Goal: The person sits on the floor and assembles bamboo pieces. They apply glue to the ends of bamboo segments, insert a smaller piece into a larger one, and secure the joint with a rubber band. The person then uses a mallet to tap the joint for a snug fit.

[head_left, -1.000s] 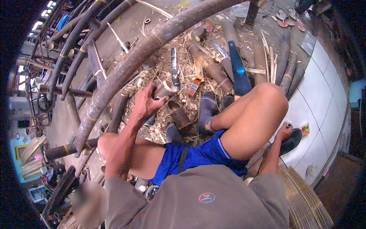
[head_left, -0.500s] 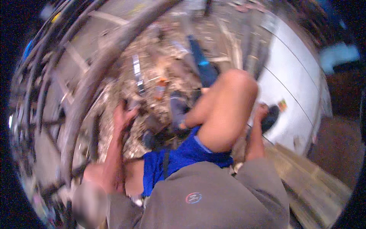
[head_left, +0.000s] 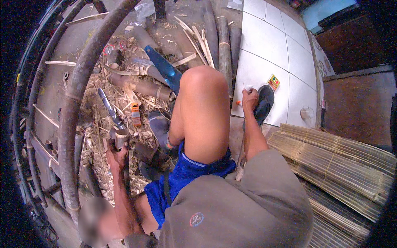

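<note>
My left hand (head_left: 117, 156) is wrapped round a short hollow bamboo tube (head_left: 121, 139), its open end facing up. Just beyond the tube, a long silver and black tool (head_left: 109, 106) lies on wood shavings, with an orange box (head_left: 135, 114) to its right. On the white tiles, my right hand (head_left: 249, 100) has its fingers curled together; whatever they hold is too small to make out. Beside that hand are a black sandal (head_left: 265, 100) and a small orange object (head_left: 238, 102). A yellow and red packet (head_left: 273, 82) lies past the sandal's far end.
Bent poles (head_left: 71, 103) form a rack on the left. A blue flat blade-like piece (head_left: 162, 66) rests among bamboo lengths (head_left: 144, 88) and shavings. More bamboo poles (head_left: 224, 45) border the tiles (head_left: 264, 49). Slatted bamboo screens (head_left: 337, 159) lie at the right; a glass (head_left: 306, 113) stands on the tiles.
The view has turned and steadied, so the whole scene appears shifted left. My left hand stays low over the shavings, and my right hand remains beside the sandal.
</note>
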`<state>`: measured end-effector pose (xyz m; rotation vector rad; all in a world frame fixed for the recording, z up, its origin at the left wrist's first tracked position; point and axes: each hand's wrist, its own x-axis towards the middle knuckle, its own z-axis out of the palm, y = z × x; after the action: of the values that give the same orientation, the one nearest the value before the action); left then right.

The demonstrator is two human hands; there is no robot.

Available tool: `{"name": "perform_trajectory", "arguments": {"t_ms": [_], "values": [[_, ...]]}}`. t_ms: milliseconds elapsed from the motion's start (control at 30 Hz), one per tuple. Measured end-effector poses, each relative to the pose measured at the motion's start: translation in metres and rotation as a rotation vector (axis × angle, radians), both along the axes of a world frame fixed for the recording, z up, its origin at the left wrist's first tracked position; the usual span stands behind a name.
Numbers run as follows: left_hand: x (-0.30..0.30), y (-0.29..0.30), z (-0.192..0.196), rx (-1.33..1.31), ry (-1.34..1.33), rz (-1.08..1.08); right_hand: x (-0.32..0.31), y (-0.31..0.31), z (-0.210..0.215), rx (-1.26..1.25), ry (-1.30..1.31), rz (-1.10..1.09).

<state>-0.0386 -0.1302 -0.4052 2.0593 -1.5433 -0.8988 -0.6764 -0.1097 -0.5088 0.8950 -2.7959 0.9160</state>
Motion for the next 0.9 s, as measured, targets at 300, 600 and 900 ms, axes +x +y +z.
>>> {"name": "perform_trajectory", "arguments": {"t_ms": [300, 600, 900], "values": [[-0.005, 0.001, -0.023, -0.181, 0.351, -0.073, -0.001, 0.026, 0.005, -0.137, -0.140, 0.037], [0.033, 0.004, -0.097, -0.116, 0.572, -0.056, 0.051, 0.039, 0.031, 0.157, -0.103, 0.362], [-0.003, -0.007, -0.054, -0.133, 0.148, -0.113, 0.000, 0.025, 0.092, -0.021, 0.081, 0.266]]}}
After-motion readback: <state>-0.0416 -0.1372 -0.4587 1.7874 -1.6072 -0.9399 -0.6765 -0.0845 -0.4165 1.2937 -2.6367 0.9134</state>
